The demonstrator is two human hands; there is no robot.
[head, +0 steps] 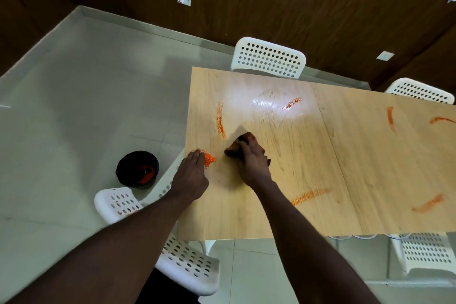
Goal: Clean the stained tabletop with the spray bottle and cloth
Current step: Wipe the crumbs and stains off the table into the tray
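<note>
- Cloth (237,146) is dark and bunched up, lying on the light wood counter (320,168) near its left end.
- Right hand (253,158) presses on it, fingers closed over it.
- Left hand (191,175) lies flat beside it, fingers together, touching an orange stain (209,159).

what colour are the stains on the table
Orange stains, streaked across the light wood table; clear in the head view.
</note>
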